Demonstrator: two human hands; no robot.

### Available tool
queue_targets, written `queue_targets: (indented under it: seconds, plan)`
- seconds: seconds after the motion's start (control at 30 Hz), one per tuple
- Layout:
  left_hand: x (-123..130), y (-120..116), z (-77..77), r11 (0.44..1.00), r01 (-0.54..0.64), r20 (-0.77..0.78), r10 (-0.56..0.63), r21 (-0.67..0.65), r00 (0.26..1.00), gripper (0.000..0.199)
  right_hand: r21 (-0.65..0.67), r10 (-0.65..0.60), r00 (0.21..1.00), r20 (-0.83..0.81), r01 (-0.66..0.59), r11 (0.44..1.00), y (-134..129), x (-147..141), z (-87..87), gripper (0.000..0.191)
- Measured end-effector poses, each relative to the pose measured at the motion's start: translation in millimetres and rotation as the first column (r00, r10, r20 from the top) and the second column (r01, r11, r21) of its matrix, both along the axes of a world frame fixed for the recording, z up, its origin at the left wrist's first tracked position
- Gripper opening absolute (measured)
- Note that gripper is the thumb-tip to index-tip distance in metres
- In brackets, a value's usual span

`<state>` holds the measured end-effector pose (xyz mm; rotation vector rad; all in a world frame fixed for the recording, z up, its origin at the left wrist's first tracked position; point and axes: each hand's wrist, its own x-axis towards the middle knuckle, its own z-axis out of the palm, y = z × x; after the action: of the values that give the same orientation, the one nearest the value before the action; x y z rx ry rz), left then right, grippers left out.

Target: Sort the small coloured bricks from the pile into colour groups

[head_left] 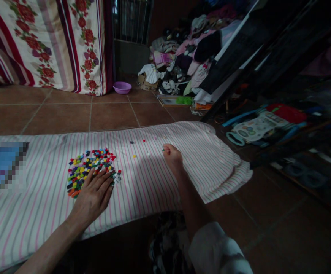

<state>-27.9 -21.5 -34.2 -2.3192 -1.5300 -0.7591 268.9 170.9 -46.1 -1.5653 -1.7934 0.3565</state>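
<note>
Pale sleeve (pixel 218 249) at near right, my right hand (pixel 173 155) pinching one small green piece (pixel 163 150), my left hand (pixel 95 192) resting loose upon colourful pile (pixel 81 167) at left.

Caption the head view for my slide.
Left hand rests on a heap of colorful pieces; right hand holds a green piece over striped cloth.

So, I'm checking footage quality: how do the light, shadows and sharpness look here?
Head view: the striped cloth is fairly bright, with a soft-edged shadow between the left hand and right hand; the bag at right sits in gloom; a coarse pixelated patch hides detail at the left edge.
</note>
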Motion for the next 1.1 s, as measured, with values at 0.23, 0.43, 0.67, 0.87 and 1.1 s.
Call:
queue_targets:
  seconds: [0.23,0.43,0.67,0.87,1.1]
  plan:
    - [2.5,0.2,4.4,1.000,0.004,-0.023,-0.004,0.012,1.000,0.023,0.016,-0.018,0.997,0.069,0.017,1.000,-0.2,-4.6,-1.8,0.036]
    - [1.8,-1.1,4.8,1.000,-0.004,-0.020,0.005,0.009,1.000,0.024,-0.008,-0.064,0.987,0.145,0.066,0.998,-2.8,-4.9,7.3,0.038]
    - [3.4,-1.4,3.1,1.000,-0.007,-0.043,0.008,0.018,0.999,0.025,0.161,0.034,0.997,0.067,-0.044,0.986,-11.8,-32.2,26.8,0.030]
    - [5.9,-3.8,2.3,1.000,-0.028,0.008,0.028,-0.010,1.000,0.025,0.115,0.413,0.910,0.045,-0.415,0.903,-42.8,-81.4,38.2,0.021]
    - [-1.2,-11.4,3.3,0.998,-0.041,0.042,0.043,-0.054,0.998,0.026,-0.156,0.769,0.635,0.065,-0.755,0.637,-79.7,-110.1,37.1,0.014]
